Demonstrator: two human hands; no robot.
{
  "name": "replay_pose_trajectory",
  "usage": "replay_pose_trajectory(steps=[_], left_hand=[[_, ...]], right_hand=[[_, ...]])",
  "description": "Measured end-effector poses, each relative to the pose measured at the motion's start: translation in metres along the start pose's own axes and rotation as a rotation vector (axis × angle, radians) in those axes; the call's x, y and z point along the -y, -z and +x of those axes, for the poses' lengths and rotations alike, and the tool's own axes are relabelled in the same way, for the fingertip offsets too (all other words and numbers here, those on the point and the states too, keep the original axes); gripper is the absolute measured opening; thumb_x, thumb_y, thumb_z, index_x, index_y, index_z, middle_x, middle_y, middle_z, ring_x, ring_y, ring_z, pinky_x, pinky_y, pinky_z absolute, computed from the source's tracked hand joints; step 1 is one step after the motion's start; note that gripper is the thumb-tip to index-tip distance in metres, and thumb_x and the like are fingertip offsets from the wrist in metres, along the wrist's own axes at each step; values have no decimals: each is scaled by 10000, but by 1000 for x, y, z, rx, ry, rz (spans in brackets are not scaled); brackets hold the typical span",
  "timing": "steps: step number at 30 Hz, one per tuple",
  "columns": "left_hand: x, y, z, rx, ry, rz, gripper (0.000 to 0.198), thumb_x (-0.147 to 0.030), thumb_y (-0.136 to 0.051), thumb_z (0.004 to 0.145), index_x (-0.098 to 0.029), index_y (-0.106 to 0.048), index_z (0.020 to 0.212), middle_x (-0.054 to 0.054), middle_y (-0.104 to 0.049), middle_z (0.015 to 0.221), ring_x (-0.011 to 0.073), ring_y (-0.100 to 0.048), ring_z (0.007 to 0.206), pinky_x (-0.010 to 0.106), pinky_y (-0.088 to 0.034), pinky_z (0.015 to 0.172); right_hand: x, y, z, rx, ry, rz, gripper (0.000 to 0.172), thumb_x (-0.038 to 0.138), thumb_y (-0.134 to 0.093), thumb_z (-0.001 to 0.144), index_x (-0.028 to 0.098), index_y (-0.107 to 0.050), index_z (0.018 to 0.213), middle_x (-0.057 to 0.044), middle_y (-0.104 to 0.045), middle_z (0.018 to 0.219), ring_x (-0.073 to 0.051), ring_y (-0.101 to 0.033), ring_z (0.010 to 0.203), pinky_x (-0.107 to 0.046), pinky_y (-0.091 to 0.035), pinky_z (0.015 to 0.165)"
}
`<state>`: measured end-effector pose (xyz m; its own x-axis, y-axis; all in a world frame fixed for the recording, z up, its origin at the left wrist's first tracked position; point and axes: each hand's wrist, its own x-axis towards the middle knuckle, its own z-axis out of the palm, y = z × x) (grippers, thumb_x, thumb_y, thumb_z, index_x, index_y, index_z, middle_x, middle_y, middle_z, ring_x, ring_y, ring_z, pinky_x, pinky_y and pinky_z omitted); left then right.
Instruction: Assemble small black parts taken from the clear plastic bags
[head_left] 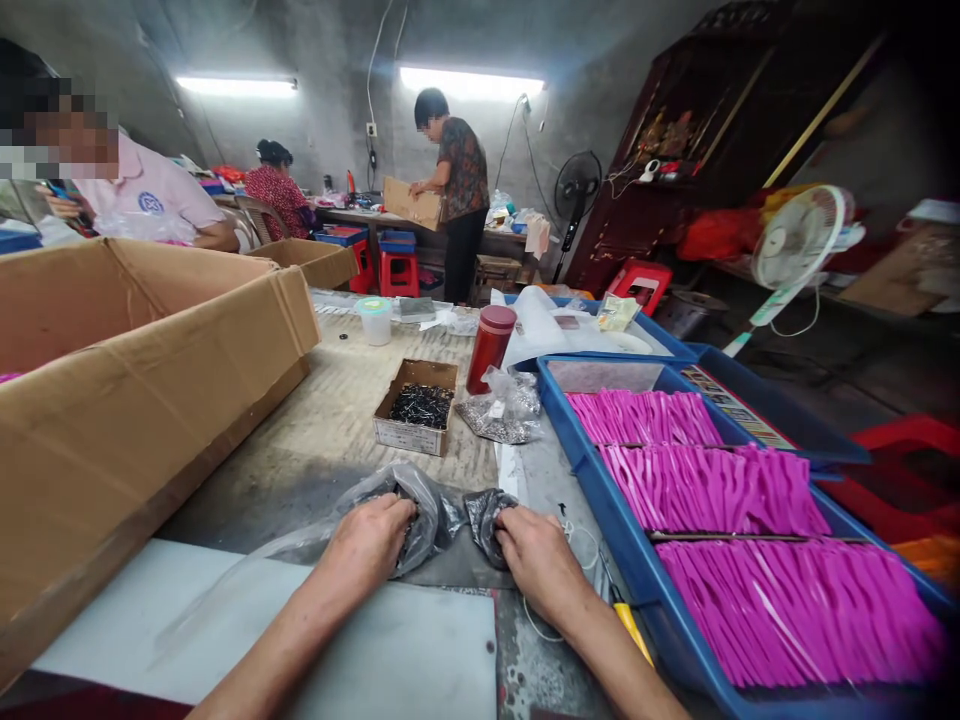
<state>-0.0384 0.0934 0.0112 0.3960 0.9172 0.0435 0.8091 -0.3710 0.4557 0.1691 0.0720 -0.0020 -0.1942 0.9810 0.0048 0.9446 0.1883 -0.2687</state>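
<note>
My left hand [377,532] is at a clear plastic bag [427,500] of dark contents. Its fingers are curled into the bag's mouth, and the tips are hidden inside. To the right, my right hand [536,552] reaches into a smaller dark plastic bag [480,515]. These fingers are bent together too, and what they pinch is hidden. Beyond both bags is a small cardboard box [411,437] holding many small black metal pieces [421,404]. Beside it lies a clear bag of small silvery parts [510,425], with a dark red cylindrical container [490,350] behind.
A large cardboard box [187,375] stands on the left. At right, a blue tray [577,450] holds rows of magenta strips [712,480]. A yellow-handled tool [632,632] lies beside it. A white tub [376,325] stands farther back. Other people work beyond the table.
</note>
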Motion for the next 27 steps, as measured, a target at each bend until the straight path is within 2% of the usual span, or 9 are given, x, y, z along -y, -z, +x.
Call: replay_pose_trajectory(steps=[6,18,27], left_hand=[[0,1,-5,14,-27,138,327,-48,-330,720,-159,-581,898,51,-558,717,159,-547,660,225,-403,593],[7,-5,-10,-109,-52,50,278,-107,-343,777,-159,-612,823,54,-618,721,149,-573,676,226,-434,627],[-6,4,-16,-205,-18,-107,216,-161,-385,777,-175,-600,756,15,-563,672,114,-543,613,194,-412,572]], right_hand=[[-2,3,-6,-16,-15,84,233,114,-389,757,183,-592,850,-42,-634,838,-170,-558,824,-263,-354,714],[-4,0,-13,-73,-16,196,316,62,-366,727,181,-590,916,-49,-614,830,-161,-555,792,-261,-397,718],[-5,1,-15,-169,-13,393,300,107,-363,732,146,-591,924,-64,-628,858,-170,-566,830,-279,-432,743]])
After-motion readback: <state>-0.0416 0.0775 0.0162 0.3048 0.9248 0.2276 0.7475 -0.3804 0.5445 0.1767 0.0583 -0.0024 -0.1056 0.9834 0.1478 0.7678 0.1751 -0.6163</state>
